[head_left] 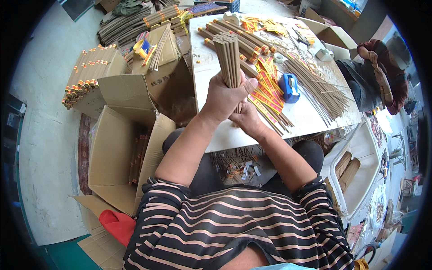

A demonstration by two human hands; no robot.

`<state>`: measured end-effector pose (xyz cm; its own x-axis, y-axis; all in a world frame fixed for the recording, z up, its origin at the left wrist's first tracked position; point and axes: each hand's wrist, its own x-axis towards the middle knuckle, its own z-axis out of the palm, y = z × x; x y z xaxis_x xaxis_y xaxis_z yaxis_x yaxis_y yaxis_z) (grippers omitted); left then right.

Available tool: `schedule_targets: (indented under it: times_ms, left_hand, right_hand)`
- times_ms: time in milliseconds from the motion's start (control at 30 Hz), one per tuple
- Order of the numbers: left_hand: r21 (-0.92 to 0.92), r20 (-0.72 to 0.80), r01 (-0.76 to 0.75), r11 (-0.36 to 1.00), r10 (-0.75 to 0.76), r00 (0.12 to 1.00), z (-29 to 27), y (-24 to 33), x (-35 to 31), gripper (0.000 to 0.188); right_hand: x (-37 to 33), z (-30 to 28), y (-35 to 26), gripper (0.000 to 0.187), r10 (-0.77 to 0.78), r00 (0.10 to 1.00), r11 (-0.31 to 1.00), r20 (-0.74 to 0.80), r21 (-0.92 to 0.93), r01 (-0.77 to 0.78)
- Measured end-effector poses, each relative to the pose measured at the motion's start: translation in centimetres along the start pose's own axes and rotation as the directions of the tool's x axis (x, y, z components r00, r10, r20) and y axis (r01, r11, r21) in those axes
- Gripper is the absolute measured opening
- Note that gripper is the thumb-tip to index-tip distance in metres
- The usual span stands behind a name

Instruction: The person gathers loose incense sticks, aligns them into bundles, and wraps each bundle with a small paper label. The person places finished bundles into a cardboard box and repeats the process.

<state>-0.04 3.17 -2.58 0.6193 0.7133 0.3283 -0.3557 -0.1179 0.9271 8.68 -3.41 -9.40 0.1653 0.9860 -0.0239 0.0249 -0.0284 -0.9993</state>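
A thick bundle of brown incense sticks (228, 60) stands nearly upright above the near edge of the white table (220, 137). My left hand (220, 99) is wrapped round its middle, thumb across the front. Just below, my right hand (247, 118) closes on the lower part of the same bundle; its fingers are partly hidden. Right of my hands lie red and yellow paper labels (267, 92) and a blue tape dispenser (289, 88). Loose incense sticks (321, 92) spread over the table's right side. Wrapped bundles (238, 33) lie behind my hands.
An open cardboard box (119, 153) with bundles inside stands at my left. Beyond it, labelled bundles (92, 67) are stacked on another box. A white tub (355, 166) sits at the right. Another person (382, 76) sits beyond the table's right side. Scraps litter the floor beneath the table.
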Motion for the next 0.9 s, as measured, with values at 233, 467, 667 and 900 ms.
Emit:
schedule_targets:
  times_ms: [233, 467, 667, 900]
  left_hand:
    - [-0.01, 0.027, 0.088, 0.996, -0.088, 0.996, 0.7, 0.4, 1.5, 0.02]
    - [0.016, 0.004, 0.022, 1.0, -0.022, 1.0, 0.4, -1.0, 1.3, 0.018]
    - [0.06, 0.0, -0.039, 0.997, 0.039, 0.999, 0.9, 0.2, 0.6, 0.021]
    - [0.104, -0.061, -0.017, 0.994, 0.023, 0.998, -0.2, -0.6, -0.9, 0.023]
  right_hand:
    - [1.5, -1.1, -0.2, 0.019, 0.067, 0.998, 0.993, 0.011, -0.1, -0.066]
    - [1.8, -1.2, 1.3, 0.017, -0.031, 0.998, 0.996, 0.061, 0.086, 0.026]
    - [0.5, -0.8, -0.2, 0.015, -0.042, 0.996, 0.999, 0.074, 0.031, 0.039]
    - [-0.1, 0.5, -1.9, 0.011, -0.061, 0.991, 0.993, 0.121, 0.105, 0.049]
